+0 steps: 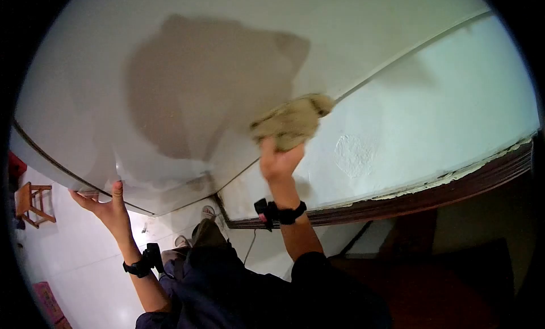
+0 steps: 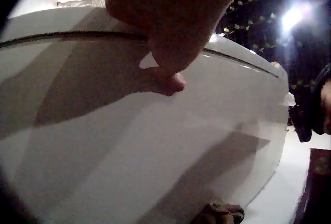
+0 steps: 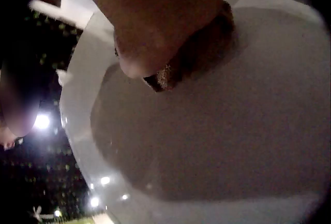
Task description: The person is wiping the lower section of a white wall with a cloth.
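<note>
My right hand holds a bunched tan cloth against a large white glossy panel, close to the seam beside the wall. Most of the fingers of that hand are hidden by the cloth. In the right wrist view, a dark fold of the cloth shows under the hand. Toward the left, my left hand rests at the panel's lower edge, its thumb raised against the face and its fingers spread out along the edge. The left wrist view shows the thumb touching the glossy surface near a dark groove.
On the right, a white wall with a rough patch meets a dark wooden trim with flaking paint along it. A small wooden stool stands on the pale floor at the left. A pink box lies below it.
</note>
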A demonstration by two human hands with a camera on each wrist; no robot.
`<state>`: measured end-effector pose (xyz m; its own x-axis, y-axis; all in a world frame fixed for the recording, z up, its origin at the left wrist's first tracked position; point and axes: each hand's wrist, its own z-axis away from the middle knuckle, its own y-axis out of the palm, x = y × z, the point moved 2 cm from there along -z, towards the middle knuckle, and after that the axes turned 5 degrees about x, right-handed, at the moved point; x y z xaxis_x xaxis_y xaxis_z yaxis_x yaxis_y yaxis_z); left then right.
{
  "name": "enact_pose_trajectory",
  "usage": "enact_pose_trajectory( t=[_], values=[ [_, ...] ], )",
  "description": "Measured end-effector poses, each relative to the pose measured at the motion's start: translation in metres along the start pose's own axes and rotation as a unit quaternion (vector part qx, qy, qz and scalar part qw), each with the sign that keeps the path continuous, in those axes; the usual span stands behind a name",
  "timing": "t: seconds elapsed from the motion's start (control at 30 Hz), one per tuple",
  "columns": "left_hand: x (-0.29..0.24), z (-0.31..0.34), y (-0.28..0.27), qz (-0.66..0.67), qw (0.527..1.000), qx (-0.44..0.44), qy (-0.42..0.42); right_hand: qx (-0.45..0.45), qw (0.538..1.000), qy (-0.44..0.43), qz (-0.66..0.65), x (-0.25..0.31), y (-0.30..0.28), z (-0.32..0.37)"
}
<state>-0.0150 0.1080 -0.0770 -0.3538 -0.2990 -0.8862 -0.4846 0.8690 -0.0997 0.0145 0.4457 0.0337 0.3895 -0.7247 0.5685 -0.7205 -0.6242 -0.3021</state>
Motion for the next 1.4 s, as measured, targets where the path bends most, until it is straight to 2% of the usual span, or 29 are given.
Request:
enact_pose_trajectory(
  t=[0.03, 0.07, 0.1, 0.13, 0.17, 0.2, 0.23, 0.3, 0.37, 0.43, 0.47, 0.5, 0.57, 0.67, 0.7, 0.73, 0.77, 0.8, 0.83, 0.87, 0.9, 0.97, 1.0, 1.07, 1.13, 1.17, 1.23, 1.3, 1.4],
  values=[
    [0.000, 0.000, 0.000, 0.002, 1.000, -0.002, 0.013, 0.030, 0.970, -0.178, 0.160, 0.012, 0.003, 0.007],
    [0.000, -0.002, -0.001, 0.002, 1.000, -0.002, 0.013, 0.064, 0.947, -0.242, 0.201, 0.009, -0.001, 0.009],
    [0.000, -0.004, -0.002, 0.009, 1.000, 0.013, 0.002, 0.065, 0.947, -0.241, 0.202, 0.004, -0.008, 0.007],
    [0.000, -0.004, -0.004, 0.015, 0.999, 0.029, -0.009, 0.074, 0.979, -0.160, 0.106, -0.006, -0.016, 0.001],
    [-0.001, -0.005, -0.004, 0.015, 0.999, 0.031, -0.012, 0.082, 0.994, -0.075, 0.011, -0.016, -0.025, -0.004],
    [-0.003, -0.005, -0.004, 0.009, 0.999, 0.033, -0.010, 0.131, 0.986, 0.087, 0.047, -0.030, -0.034, -0.007],
    [-0.004, -0.004, -0.004, 0.003, 0.999, 0.032, -0.006, 0.134, 0.986, 0.088, 0.048, -0.032, -0.029, -0.001],
    [0.000, -0.003, -0.005, -0.015, 0.999, 0.032, -0.017, 0.012, 0.999, -0.029, 0.011, -0.025, -0.006, 0.014],
    [0.002, -0.002, -0.007, -0.034, 0.999, 0.033, -0.027, 0.025, 0.998, -0.038, 0.048, -0.003, 0.001, 0.023],
    [0.001, -0.003, -0.006, -0.015, 0.999, 0.028, -0.013, 0.036, 0.999, 0.008, 0.013, -0.003, 0.004, 0.026],
    [0.000, -0.003, -0.006, -0.019, 0.999, 0.027, -0.016, 0.028, 0.998, 0.031, -0.054, -0.005, 0.000, 0.021],
    [-0.001, -0.002, -0.006, -0.011, 0.999, 0.024, -0.024, 0.059, 0.997, 0.017, -0.036, -0.005, -0.008, 0.011],
    [-0.001, -0.001, -0.006, -0.005, 0.999, 0.025, -0.033, 0.094, 0.987, 0.103, -0.077, 0.008, -0.016, -0.003],
    [0.002, -0.002, -0.006, 0.000, 0.999, 0.020, -0.035, 0.057, 0.983, 0.146, -0.098, 0.014, -0.004, 0.017],
    [0.005, -0.002, -0.006, 0.000, 0.999, 0.023, -0.029, 0.057, 0.987, 0.136, -0.066, 0.008, 0.005, 0.030],
    [0.008, -0.002, -0.007, 0.000, 0.999, 0.027, -0.022, 0.096, 0.991, 0.032, 0.089, 0.006, 0.009, 0.033],
    [0.009, -0.002, -0.006, -0.004, 0.999, 0.025, -0.023, 0.129, 0.959, -0.072, 0.242, 0.003, 0.013, 0.039],
    [0.009, -0.003, -0.005, 0.002, 1.000, 0.020, -0.010, 0.131, 0.960, -0.069, 0.237, -0.003, 0.012, 0.041],
    [0.007, -0.003, -0.006, 0.008, 1.000, 0.014, 0.004, 0.166, 0.976, -0.012, 0.144, -0.010, 0.012, 0.038],
    [0.005, -0.003, -0.007, 0.000, 0.999, 0.037, -0.026, 0.198, 0.978, 0.044, 0.050, -0.015, 0.012, 0.036],
    [0.006, -0.004, -0.009, -0.003, 0.999, 0.037, -0.028, 0.200, 0.977, 0.047, 0.048, -0.016, 0.011, 0.036],
    [0.010, -0.003, -0.008, -0.042, 0.998, 0.047, -0.013, 0.130, 0.987, 0.080, 0.054, -0.003, 0.007, 0.028],
    [0.011, -0.004, -0.008, -0.047, 0.997, 0.051, -0.018, 0.109, 0.990, 0.045, 0.071, 0.003, 0.008, 0.025],
    [0.010, -0.005, -0.009, -0.020, 0.997, 0.061, -0.031, 0.129, 0.985, 0.049, 0.101, 0.004, -0.001, 0.024],
    [0.013, -0.003, -0.008, -0.022, 0.997, 0.063, -0.031, 0.140, 0.981, -0.003, 0.134, 0.002, -0.004, 0.017],
    [0.014, -0.003, -0.008, -0.022, 0.998, 0.059, -0.030, 0.138, 0.981, 0.001, 0.137, 0.002, -0.004, 0.011],
    [0.014, -0.005, -0.008, -0.040, 0.996, 0.073, -0.023, 0.113, 0.991, 0.042, 0.058, 0.003, -0.008, 0.003],
    [0.019, -0.001, -0.011, -0.109, 0.991, 0.073, 0.002, 0.139, 0.988, 0.036, 0.051, 0.002, -0.014, 0.004],
    [0.025, -0.001, -0.011, -0.071, 0.995, 0.062, -0.013, 0.111, 0.993, 0.033, 0.036, 0.000, -0.014, 0.017]
  ],
)
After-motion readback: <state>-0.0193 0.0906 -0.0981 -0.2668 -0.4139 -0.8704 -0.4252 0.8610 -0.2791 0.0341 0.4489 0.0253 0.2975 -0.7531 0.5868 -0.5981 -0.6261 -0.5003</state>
